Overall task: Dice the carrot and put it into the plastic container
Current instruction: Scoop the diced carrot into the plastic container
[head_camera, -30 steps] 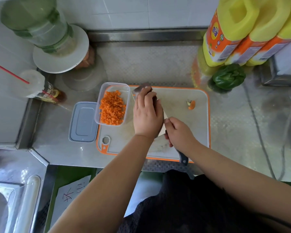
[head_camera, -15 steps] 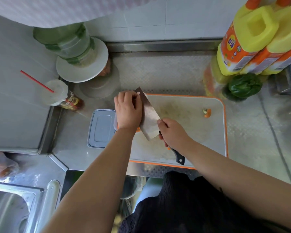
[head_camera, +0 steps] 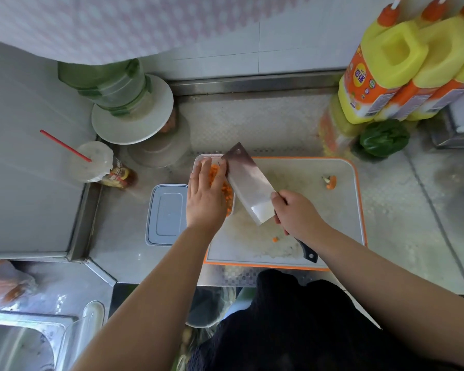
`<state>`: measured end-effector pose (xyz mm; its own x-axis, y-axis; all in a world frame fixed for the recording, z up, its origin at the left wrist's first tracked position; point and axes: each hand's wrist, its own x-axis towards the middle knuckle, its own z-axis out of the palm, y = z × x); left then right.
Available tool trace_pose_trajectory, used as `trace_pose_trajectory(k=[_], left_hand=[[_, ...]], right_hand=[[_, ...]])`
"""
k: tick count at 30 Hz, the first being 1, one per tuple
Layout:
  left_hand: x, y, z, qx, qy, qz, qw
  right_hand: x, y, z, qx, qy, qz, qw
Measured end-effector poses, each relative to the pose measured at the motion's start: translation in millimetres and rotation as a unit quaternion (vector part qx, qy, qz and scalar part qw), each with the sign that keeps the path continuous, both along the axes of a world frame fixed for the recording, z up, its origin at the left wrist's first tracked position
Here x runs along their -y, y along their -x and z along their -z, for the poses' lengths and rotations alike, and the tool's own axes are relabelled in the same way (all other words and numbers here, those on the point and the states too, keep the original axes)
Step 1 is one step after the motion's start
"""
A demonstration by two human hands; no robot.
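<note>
The clear plastic container (head_camera: 205,157) sits at the left end of the orange-rimmed cutting board (head_camera: 343,210) and holds diced carrot (head_camera: 227,192). My left hand (head_camera: 204,199) lies flat over the container, fingers together, covering most of it. My right hand (head_camera: 296,214) grips the black handle of a cleaver (head_camera: 248,183), whose blade tilts over the container's right rim. The carrot's stem end (head_camera: 330,181) rests at the board's far right. One small carrot piece (head_camera: 275,239) lies near the board's front.
The container's grey lid (head_camera: 166,214) lies on the steel counter left of the board. A cup with a red straw (head_camera: 93,162) and a green bottle (head_camera: 110,87) stand at the back left. Yellow oil jugs (head_camera: 391,65) and a green pepper (head_camera: 383,137) stand back right. A sink (head_camera: 16,341) is lower left.
The cleaver swung from the board's middle to the container's rim. My left hand slid from the blade over onto the container, hiding the diced carrot that was in plain sight a second ago.
</note>
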<state>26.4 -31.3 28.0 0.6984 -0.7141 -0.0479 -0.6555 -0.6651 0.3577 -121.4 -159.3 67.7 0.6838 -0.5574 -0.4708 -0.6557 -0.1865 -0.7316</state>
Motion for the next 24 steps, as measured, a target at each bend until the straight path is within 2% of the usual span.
trace_pose_trajectory(k=[3,5,10,14,16,21,24], left_hand=[[-1.8,0.6,3.7,-0.039,0.035,-0.07,0.996],[-0.8,4.5,2.2,-0.019,0.078,-0.079,0.994],[14.5,25.2,-6.2,0.066,0.176,-0.004,0.982],[27.6,49.2,-1.6,0.035,0.212,0.09,0.972],[32.1,63.3,10.2,-0.011,0.189,0.109,0.976],[22.9,92.0,46.7,-0.086,0.004,0.114,0.99],[8.0,100.8,52.2,-0.096,-0.034,0.1,0.99]], right_hand=[[4.3,4.5,0.2,0.017,0.001,0.034,0.999],[13.0,12.2,7.7,0.021,0.027,0.058,0.998],[41.3,43.7,35.7,-0.04,0.064,0.07,0.995],[57.6,69.9,51.0,-0.096,0.073,0.052,0.991],[63.3,82.6,56.7,-0.113,0.072,0.058,0.989],[73.2,108.2,68.0,-0.119,0.065,0.07,0.988],[77.4,114.2,71.4,-0.12,0.073,0.076,0.987]])
